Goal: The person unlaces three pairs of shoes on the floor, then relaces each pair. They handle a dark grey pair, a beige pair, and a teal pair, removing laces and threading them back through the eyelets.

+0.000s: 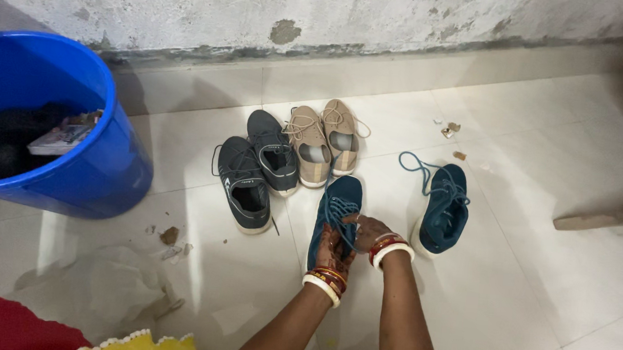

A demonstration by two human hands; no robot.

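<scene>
Left hand (333, 251) grips near teal shoe (337, 202) at heel end, fingers wrapped.
Right hand (367, 230) pinches its lace (339, 215), just right of left.
Shoe long axis runs away from person, toe toward wall (264, 11).
2nd teal shoe (444, 210) right, apart, lace loose.
Farther: black pair (257, 171), beige pair (325, 143).
Blue bucket (108, 161) far left.

White tiled floor (537, 286), bounded by a stained grey wall at the top. Laid directly on it: a blue bucket (119, 161) at far left; two dark grey shoes (257, 171) side by side; two beige shoes (325, 143) just beside them, touching each other; a teal shoe (339, 199) in the middle; a second teal shoe (444, 206) set apart to its right, lace trailed across the tile. Small debris scattered (170, 235) near the bucket and upper right (450, 128). A wooden piece (604, 219) is seen at the right edge.
</scene>
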